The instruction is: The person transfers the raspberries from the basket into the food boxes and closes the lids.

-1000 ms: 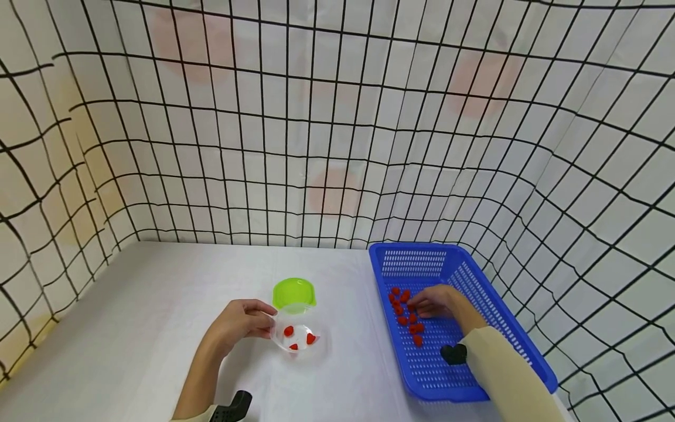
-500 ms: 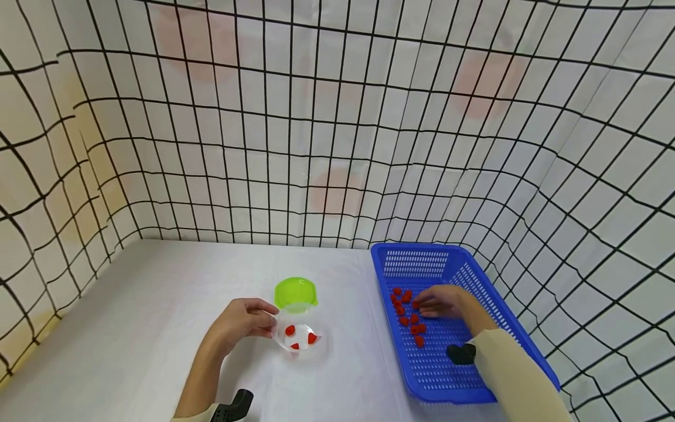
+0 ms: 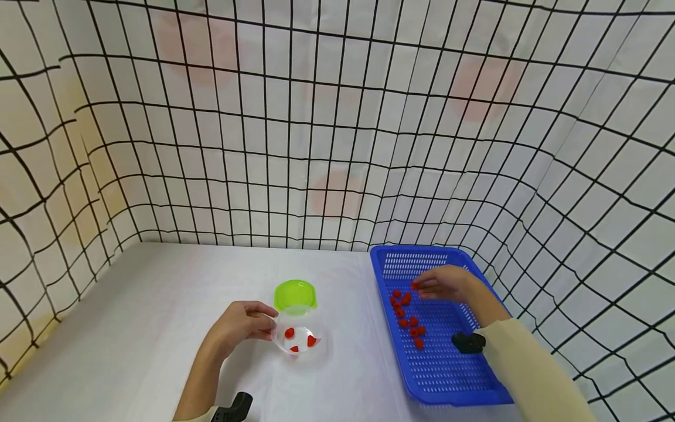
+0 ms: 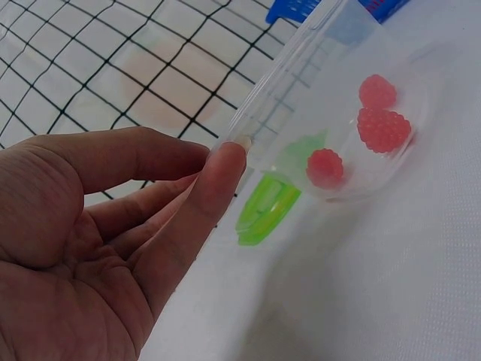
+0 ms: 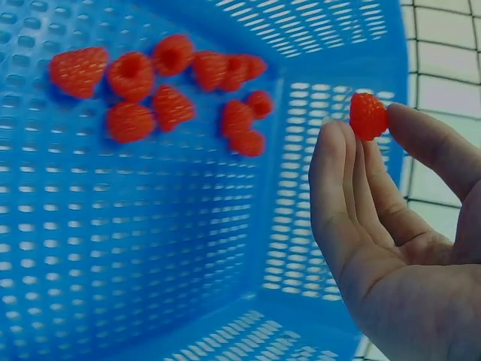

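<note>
My left hand (image 3: 242,324) pinches the rim of a clear plastic container (image 4: 289,124) between thumb and fingers. Inside it lie three raspberries (image 4: 383,129), seen through the wall in the left wrist view. My right hand (image 3: 445,284) is raised over the blue basket, pinching one raspberry (image 5: 368,116) between the fingertips and thumb. Several more raspberries (image 5: 130,77) lie loosely grouped on the floor of the blue basket (image 3: 437,375), along its left side in the head view.
Just behind the clear container lies a bright green lid (image 3: 294,293) on the white tabletop (image 3: 174,293). A black wire grid (image 3: 263,123) over white sheeting stands around the back and both sides. The basket occupies the table's right side.
My right hand has lifted away from the basket floor, up and toward the back, with a raspberry between its fingertips. The left hand and the clear container have stayed in place.
</note>
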Available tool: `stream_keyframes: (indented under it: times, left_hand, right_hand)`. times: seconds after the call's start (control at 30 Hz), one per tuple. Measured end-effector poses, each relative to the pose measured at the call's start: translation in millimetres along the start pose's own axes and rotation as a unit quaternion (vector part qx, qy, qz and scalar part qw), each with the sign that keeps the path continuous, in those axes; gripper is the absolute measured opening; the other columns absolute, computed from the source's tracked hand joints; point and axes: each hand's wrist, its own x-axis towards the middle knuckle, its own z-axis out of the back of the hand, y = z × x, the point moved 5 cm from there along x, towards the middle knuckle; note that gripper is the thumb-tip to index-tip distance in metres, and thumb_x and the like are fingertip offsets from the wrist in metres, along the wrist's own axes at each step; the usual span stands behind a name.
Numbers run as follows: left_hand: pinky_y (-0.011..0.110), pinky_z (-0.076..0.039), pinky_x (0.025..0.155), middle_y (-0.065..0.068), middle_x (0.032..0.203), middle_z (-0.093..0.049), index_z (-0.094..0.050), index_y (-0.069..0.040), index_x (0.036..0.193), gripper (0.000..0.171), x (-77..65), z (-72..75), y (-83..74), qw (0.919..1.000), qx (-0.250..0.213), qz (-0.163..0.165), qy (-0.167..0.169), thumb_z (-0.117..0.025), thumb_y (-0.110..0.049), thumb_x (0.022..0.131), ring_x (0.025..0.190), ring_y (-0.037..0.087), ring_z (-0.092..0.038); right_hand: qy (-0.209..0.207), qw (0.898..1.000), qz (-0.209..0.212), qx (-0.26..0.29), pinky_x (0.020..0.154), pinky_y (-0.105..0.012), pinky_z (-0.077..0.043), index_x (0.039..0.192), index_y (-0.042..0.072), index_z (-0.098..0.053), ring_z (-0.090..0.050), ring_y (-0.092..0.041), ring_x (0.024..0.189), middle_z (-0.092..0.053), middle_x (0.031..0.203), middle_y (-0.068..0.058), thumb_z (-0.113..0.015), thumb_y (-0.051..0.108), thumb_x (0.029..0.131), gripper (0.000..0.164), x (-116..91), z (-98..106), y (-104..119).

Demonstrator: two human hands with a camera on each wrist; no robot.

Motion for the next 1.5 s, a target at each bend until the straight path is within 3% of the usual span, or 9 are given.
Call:
stream_keyframes:
  times: [0.2, 0.33, 0.73, 0.93, 1.27, 1.5]
  left_hand:
    - [0.03, -0.063, 0.073, 0.009, 0.085, -0.07, -0.067, 0.011, 0.113, 0.029, 0.4, 0.0, 0.0, 1.0, 0.003, 0.001, 0.0, -0.07, -0.005, 0.089, 0.07, 0.019, -0.069]
    - [0.03, -0.063, 0.073, 0.009, 0.084, -0.07, -0.067, 0.011, 0.113, 0.029, 1.3, -0.1, -0.2, 1.0, 0.0, -0.002, 0.003, -0.07, -0.005, 0.089, 0.07, 0.019, -0.069]
    - [0.03, -0.063, 0.073, 0.008, 0.085, -0.07, -0.067, 0.011, 0.113, 0.029, 0.1, 1.4, -1.1, 1.0, -0.001, -0.003, 0.0, -0.07, -0.005, 0.089, 0.07, 0.018, -0.069]
    - [0.03, -0.063, 0.073, 0.008, 0.084, -0.07, -0.067, 0.012, 0.113, 0.03, 0.3, 0.9, -1.4, 1.0, -0.005, -0.002, 0.001, -0.071, -0.004, 0.088, 0.069, 0.018, -0.069]
    - [0.03, -0.063, 0.073, 0.008, 0.084, -0.07, -0.067, 0.012, 0.113, 0.03, -0.3, -0.1, -2.2, 1.0, -0.005, -0.003, 0.005, -0.07, -0.004, 0.088, 0.07, 0.018, -0.069]
    - [0.031, -0.063, 0.073, 0.008, 0.084, -0.07, -0.066, 0.013, 0.113, 0.03, 1.0, 1.0, -1.2, 0.9999, -0.01, -0.006, 0.008, -0.071, -0.003, 0.088, 0.07, 0.018, -0.07]
  right_hand:
    - [0.021, 0.999, 0.022, -0.031, 0.103, -0.045, -0.055, 0.131, -0.013, -0.057, -0.069, -0.028, 0.105, -0.068, 0.12, -0.02, -0.061, 0.013, 0.101, 0.04, -9.7, -5.3, 26.7]
    - [0.03, 0.998, 0.033, -0.05, 0.105, -0.046, -0.053, 0.133, -0.013, -0.056, -0.07, -0.025, 0.103, -0.065, 0.127, -0.024, -0.06, 0.014, 0.102, 0.041, -12.1, -11.7, 43.7]
    - [0.059, 0.994, 0.05, -0.071, 0.095, -0.038, -0.059, 0.125, -0.011, -0.063, -0.071, -0.023, 0.093, -0.071, 0.109, -0.015, -0.064, 0.013, 0.099, 0.035, -14.2, -43.1, 86.4]
    - [0.091, 0.991, 0.063, -0.076, 0.094, -0.038, -0.06, 0.122, -0.012, -0.064, -0.072, -0.026, 0.097, -0.07, 0.117, -0.022, -0.064, 0.013, 0.099, 0.034, -14.3, -74.9, 99.8]
    - [0.128, 0.987, 0.055, -0.081, 0.086, -0.035, -0.062, 0.11, -0.008, -0.071, -0.073, -0.022, 0.083, -0.074, 0.102, -0.015, -0.071, 0.012, 0.093, 0.026, -10.1, -140.9, 111.6]
    - [0.153, 0.983, 0.05, -0.091, 0.085, -0.037, -0.062, 0.107, -0.009, -0.072, -0.072, -0.022, 0.08, -0.075, 0.098, -0.015, -0.07, 0.008, 0.092, 0.023, -8.9, -184.0, 107.6]
